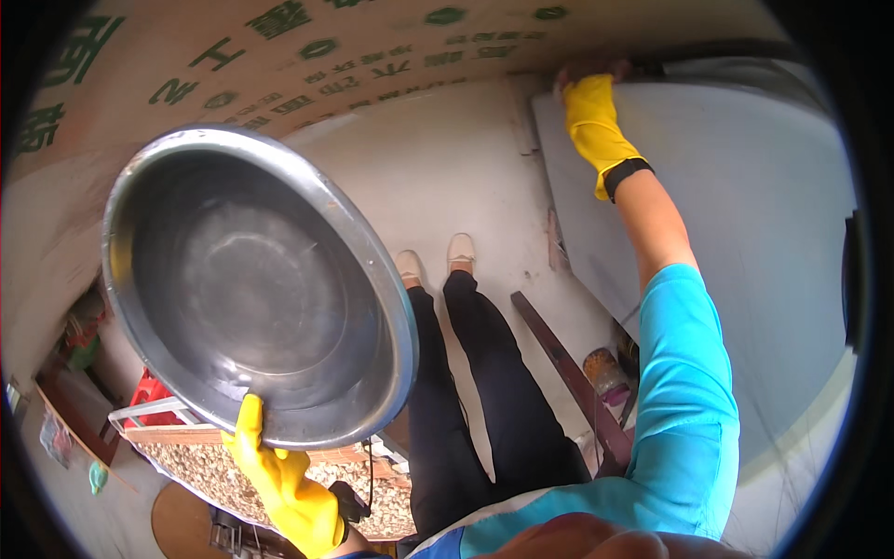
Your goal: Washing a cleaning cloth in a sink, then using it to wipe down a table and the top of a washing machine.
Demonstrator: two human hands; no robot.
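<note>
My left hand (272, 475), in a yellow rubber glove, grips the lower rim of a large round dark-grey basin (265, 279). Its thumb lies over the inside of the rim, while the other fingers are partly hidden behind it. The basin is tilted so that its inside faces me, and I see nothing in it. At the upper right my right hand (592, 98), gloved in yellow too, reaches the far edge of a large grey panel (740, 209). Its fingers are dark and blurred there, so whether they hold the edge is unclear.
Brown sheeting (230, 70) with green print rises ahead. Below the basin lies a wood-edged tray (188, 465) of small tan pieces, beside a red plastic item (150, 398). A dark reddish bar (569, 370) slants right of my legs, near a jar-like container (604, 374).
</note>
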